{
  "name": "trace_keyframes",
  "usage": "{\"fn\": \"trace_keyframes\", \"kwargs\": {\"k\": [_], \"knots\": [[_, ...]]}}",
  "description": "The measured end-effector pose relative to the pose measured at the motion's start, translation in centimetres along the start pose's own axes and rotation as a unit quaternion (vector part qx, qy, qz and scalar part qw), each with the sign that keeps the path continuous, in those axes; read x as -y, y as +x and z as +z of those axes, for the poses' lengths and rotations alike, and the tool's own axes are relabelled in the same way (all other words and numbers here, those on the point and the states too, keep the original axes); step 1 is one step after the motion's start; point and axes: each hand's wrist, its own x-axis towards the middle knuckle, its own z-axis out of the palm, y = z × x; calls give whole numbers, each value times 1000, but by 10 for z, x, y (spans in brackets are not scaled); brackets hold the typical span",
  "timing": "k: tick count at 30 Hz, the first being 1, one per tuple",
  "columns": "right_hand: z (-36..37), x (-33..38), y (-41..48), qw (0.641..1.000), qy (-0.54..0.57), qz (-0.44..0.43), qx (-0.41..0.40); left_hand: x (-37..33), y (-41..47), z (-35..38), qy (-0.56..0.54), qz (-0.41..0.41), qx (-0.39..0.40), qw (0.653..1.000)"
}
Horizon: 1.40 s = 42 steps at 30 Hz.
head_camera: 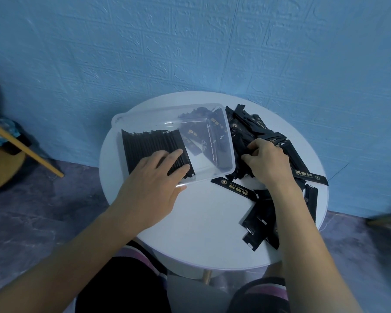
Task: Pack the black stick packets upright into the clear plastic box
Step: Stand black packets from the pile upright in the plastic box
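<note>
A clear plastic box (pixel 229 141) sits on the left part of a round white table (pixel 201 222). A row of black stick packets (pixel 149 143) stands on edge in the box's left half. My left hand (pixel 154 179) lies flat on that row, fingers spread, pressing it. A loose pile of black packets (pixel 262 129) lies to the right of the box. My right hand (pixel 264 161) is down in this pile, fingers curled around a few packets. More packets (pixel 262 220) lie near the table's right front edge.
One packet (pixel 234 187) lies flat just in front of the box. A blue textured wall rises right behind the table. A wooden stick (pixel 25 147) leans at the left over a dark floor. My knees are below the table's near edge.
</note>
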Motion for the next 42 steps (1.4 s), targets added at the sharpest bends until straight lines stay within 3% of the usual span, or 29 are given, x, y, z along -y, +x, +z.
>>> {"fn": "trace_keyframes", "kwargs": {"k": [10,15,24,34,42], "knots": [[-5,4,-5,998,48,1,-28,0,0,1,4,2,3,1000],[-10,7,-6,996,84,-7,-3,0,0,1,4,-1,4,1000],[-18,12,-13,997,59,-34,-25,1,1,1,3,2,11,1000],[-29,16,-14,993,104,-44,-23,1,1,0,4,0,10,1000],[-48,22,-21,979,172,-48,-94,0,1,0,4,-1,8,1000]]}}
